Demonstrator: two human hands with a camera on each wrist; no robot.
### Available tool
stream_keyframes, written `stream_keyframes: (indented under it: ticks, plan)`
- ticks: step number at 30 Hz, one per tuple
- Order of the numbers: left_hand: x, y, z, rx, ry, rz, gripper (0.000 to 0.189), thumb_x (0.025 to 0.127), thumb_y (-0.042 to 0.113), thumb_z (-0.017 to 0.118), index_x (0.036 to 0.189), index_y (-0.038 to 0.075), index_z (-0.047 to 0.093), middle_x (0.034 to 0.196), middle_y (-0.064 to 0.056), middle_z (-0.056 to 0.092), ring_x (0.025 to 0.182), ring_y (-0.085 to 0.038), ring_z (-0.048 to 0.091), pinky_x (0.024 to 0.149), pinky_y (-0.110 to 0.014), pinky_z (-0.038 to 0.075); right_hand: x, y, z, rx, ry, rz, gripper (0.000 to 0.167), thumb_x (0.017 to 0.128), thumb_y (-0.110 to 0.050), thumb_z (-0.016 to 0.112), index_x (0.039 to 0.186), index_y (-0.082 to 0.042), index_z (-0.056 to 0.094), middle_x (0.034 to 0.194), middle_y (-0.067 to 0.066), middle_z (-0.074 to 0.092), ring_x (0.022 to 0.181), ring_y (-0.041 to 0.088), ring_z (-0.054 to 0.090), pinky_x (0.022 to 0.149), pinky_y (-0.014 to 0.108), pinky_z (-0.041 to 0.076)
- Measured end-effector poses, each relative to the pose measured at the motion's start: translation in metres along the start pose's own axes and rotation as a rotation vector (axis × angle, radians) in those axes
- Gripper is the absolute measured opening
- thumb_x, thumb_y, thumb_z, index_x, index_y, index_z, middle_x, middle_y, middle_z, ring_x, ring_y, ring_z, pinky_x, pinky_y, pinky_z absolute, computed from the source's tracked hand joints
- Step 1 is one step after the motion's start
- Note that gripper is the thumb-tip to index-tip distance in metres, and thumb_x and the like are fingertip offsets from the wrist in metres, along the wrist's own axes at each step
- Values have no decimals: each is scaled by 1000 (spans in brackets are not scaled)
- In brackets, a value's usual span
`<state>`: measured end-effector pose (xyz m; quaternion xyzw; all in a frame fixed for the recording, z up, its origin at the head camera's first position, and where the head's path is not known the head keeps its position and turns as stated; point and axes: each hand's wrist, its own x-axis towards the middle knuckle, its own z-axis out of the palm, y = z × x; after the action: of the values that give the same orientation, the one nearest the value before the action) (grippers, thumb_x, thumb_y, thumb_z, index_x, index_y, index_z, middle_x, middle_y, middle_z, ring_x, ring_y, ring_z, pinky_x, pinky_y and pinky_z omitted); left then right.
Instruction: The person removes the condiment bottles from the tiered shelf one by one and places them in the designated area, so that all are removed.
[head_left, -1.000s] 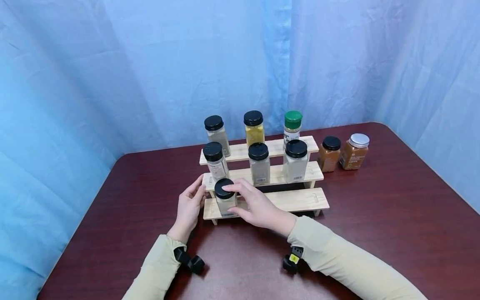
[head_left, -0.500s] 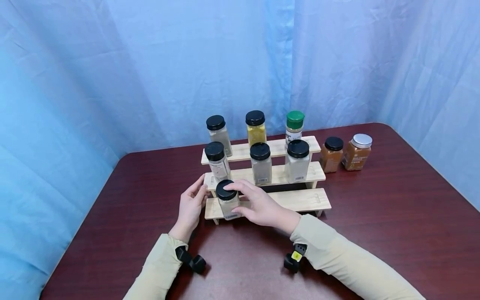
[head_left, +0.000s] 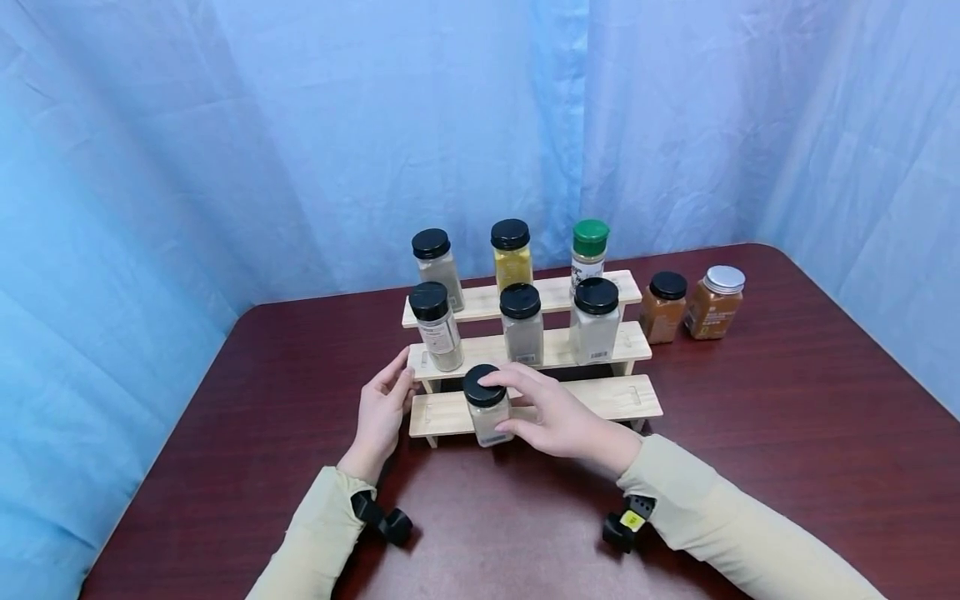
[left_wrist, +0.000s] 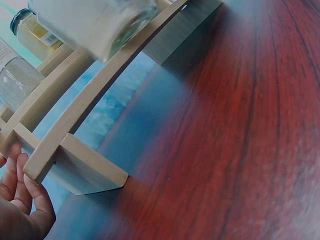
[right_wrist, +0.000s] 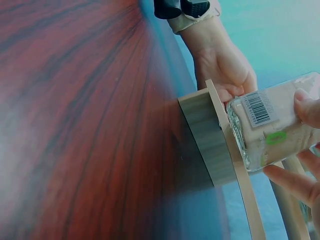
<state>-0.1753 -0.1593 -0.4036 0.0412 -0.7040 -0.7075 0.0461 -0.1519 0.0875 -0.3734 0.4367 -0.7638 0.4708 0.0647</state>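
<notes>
My right hand (head_left: 558, 417) grips a square clear spice jar (head_left: 489, 419) with a black lid, index finger on the lid and thumb on the side. The jar, filled with pale powder, is at the front edge of the bottom shelf (head_left: 600, 400) of a three-tier wooden rack. In the right wrist view the jar (right_wrist: 262, 132) shows a barcode; whether its base touches the shelf I cannot tell. At the rack's left end, my left hand (head_left: 381, 412) pinches the shelf ends; in the left wrist view its fingertips meet the wood (left_wrist: 75, 125).
On the middle shelf stand a labelled jar (head_left: 441, 340) and two pale jars (head_left: 522, 337), (head_left: 594, 333). The top shelf bears a grey jar (head_left: 441, 271), a yellow jar (head_left: 513, 268) and a green-capped bottle (head_left: 588, 265). Two orange-brown jars (head_left: 662, 318), (head_left: 712, 312) stand on the table right of the rack.
My right hand has moved the black-lidded jar from the bottom shelf's left end rightward and slightly toward me. The left hand stays at the rack's left end.
</notes>
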Motion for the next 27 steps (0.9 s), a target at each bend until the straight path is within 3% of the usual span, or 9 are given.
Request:
stream_keyframes:
  ticks: [13,22,27]
  plan:
    - [-1,0,0,12,-9,1,44,99,13,49,142,7,43,77,11,54,70,0,52,59,-16,38,-27,6,-26,-101,15,-44,56,75,7,74,124,-4,52,124,18,54,113,15,53,76,32,56]
    - [0,0,0,5,-1,-7,44,99,12,49,142,8,44,77,11,54,70,1,53,59,-15,39,-44,5,-50,-183,63,-52,60,68,13,76,122,-4,54,119,17,54,113,-2,47,73,31,56]
    - [0,0,1,6,8,-12,44,99,11,49,142,7,44,76,10,54,69,1,52,58,-15,39,-52,4,-65,-241,50,-86,63,66,11,77,123,-6,54,115,13,54,105,1,52,75,25,55]
